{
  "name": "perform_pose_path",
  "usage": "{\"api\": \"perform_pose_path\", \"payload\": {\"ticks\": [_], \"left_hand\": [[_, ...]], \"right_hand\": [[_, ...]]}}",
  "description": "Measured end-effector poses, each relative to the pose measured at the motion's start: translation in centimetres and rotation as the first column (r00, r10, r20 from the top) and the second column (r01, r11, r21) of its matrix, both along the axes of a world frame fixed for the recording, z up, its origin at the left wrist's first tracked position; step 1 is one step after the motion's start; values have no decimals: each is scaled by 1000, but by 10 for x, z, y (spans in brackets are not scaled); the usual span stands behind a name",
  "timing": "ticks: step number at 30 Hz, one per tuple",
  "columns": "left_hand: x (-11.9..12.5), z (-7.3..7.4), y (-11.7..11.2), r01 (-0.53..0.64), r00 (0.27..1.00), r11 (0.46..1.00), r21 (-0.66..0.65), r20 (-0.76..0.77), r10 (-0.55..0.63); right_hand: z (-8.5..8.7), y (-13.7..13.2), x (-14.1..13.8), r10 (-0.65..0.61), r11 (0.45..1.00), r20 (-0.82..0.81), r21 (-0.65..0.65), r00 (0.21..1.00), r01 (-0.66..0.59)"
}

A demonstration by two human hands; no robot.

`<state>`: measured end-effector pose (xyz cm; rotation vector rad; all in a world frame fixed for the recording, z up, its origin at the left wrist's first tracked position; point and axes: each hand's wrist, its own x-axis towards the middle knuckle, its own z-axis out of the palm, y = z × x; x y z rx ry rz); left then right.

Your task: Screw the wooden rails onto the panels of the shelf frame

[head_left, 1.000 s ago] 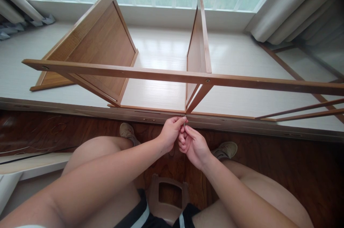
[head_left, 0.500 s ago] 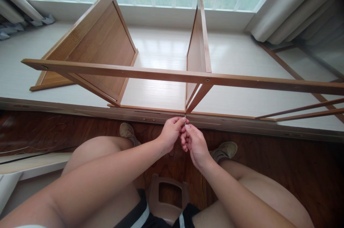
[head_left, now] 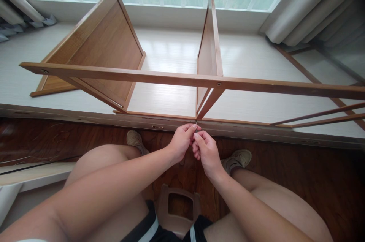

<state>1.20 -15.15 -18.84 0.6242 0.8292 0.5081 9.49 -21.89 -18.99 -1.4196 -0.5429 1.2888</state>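
Note:
A wooden shelf frame (head_left: 176,79) lies on its side on the white window platform (head_left: 251,67), with upright panels (head_left: 209,44) between long rails. My left hand (head_left: 181,141) and my right hand (head_left: 207,152) meet at the near bottom rail, just below the middle panel's joint. Both pinch a thin metal tool or screw (head_left: 196,126) that points at the rail's edge. The fingers of each hand are pressed together around it.
I sit on a brown plastic stool (head_left: 177,211) with my knees apart and my shoes (head_left: 134,138) on the dark wood floor. Curtains (head_left: 299,14) hang at the right of the window. A loose angled panel (head_left: 102,44) leans at the left.
My right hand has risen and closed in on my left, so its fingertips now pinch the small metal piece at the rail. The frame has barely shifted.

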Motion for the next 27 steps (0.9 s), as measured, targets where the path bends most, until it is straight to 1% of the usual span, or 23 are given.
{"api": "perform_pose_path", "payload": {"ticks": [8, 13, 15, 17, 19, 21, 22, 24, 27], "left_hand": [[0, 2, 1, 0, 1000, 1000, 3, 2, 0], [-1, -1, 2, -42, 998, 999, 19, -36, 43], [-1, -2, 3, -50, 998, 999, 18, -35, 50], [-1, -2, 3, -39, 999, 999, 11, -17, 39], [-1, -2, 3, -26, 1000, 1000, 4, -6, 26], [-1, -2, 3, -20, 1000, 1000, -11, -14, 20], [-1, -2, 3, -19, 1000, 1000, -19, -22, 19], [-1, -1, 4, -21, 999, 999, -32, -40, 20], [-2, 0, 4, -35, 997, 999, -34, -67, 33]], "right_hand": [[3, 0, 0, 8, 1000, 66, 11, 998, -8], [3, -1, 0, 10, 1000, 107, 13, 994, -11], [2, -1, 0, 10, 1000, 105, 15, 994, -12], [0, -1, 0, 4, 1000, 66, 8, 998, -5], [-1, -1, 0, -13, 1000, -53, -17, 998, 13], [-1, 0, 1, -30, 999, -256, -49, 966, 18], [0, 1, 2, -29, 998, -369, -61, 929, 6], [1, 2, 3, -6, 997, -558, -63, 830, -35], [2, 3, 6, 37, 997, -710, -24, 703, -77]]}}
